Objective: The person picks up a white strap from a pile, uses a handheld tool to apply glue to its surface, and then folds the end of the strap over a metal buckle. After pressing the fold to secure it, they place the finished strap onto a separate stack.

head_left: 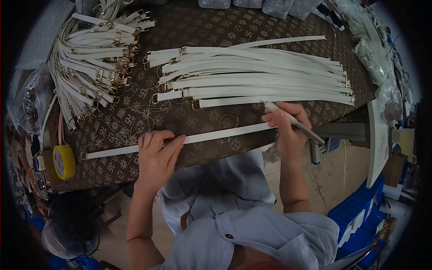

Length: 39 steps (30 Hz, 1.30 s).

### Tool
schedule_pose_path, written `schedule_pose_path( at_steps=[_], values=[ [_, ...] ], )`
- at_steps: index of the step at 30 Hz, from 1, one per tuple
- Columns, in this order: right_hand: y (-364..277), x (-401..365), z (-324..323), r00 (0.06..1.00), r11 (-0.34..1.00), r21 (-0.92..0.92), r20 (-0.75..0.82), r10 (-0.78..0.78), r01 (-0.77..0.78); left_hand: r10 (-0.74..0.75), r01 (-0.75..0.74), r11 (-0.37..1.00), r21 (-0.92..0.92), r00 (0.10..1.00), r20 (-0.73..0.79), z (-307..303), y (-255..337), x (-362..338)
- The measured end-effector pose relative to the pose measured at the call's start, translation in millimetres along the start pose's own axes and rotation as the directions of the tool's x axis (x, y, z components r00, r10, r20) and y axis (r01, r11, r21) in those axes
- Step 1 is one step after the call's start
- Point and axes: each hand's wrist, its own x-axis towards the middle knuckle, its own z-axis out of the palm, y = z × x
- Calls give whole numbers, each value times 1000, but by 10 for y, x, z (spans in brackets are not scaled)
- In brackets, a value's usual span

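Observation:
A single white strap [225,134] lies across the brown patterned cloth near the table's front edge, with a small metal buckle at its left end. My left hand [157,148] rests over the strap, fingers bent and pressed down on it. At the strap's right end, my right hand [290,125] is closed around a pen-like tool [294,121] with a white front part and a metal rear. Behind my hands lies a row of white straps [261,76] with gold buckles at their left ends. Loose threads [114,128] are scattered left of my left hand.
A heaped bundle of buckled white straps [90,54] fills the back left. A yellow tape roll [64,162] stands at the left edge. Plastic-wrapped packs [276,6] line the back. At the right is a pale board [375,144], and a fan [72,229] is at lower left.

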Motion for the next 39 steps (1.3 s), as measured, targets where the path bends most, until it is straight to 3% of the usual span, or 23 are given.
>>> schedule_pose_path(
  at_steps=[2, 4, 6, 15, 20, 31, 33, 36, 39],
  values=[
    [84, -35, 69, 969, 974, -12, 101, 226, -226, -16, 13, 995, 98, 999, 35, -80, -5, -13],
    [133, -45, 96, 962, 967, 8, 110, 251, -254, 5, -7, 997, 83, 999, 33, -65, 81, 110],
    [154, -49, 110, 982, 984, -4, 66, 179, -179, 21, -22, 998, 62, 1000, 20, -6, 128, 207],
    [124, -56, 88, 978, 981, -5, 73, 196, -196, 62, -62, 997, -35, 998, -3, 83, 132, 221],
    [146, -86, 28, 987, 988, 88, 109, 116, -126, 295, -278, 943, 185, 953, -73, 82, 176, 65],
    [148, -283, -59, 985, 998, -50, 163, 50, -42, 247, -241, 963, 122, 969, -31, 107, 129, -80],
    [212, -295, -96, 973, 976, -192, 225, -55, 100, 235, -232, 968, 97, 972, -25, 83, 144, -52],
    [251, -288, -92, 943, 944, -249, 301, -138, 218, 153, -153, 988, 15, 988, 13, 56, 189, 13],
    [257, -281, -56, 963, 964, -219, 252, -96, 153, 53, -53, 999, 3, 999, -9, 113, 209, 36]
  ],
)
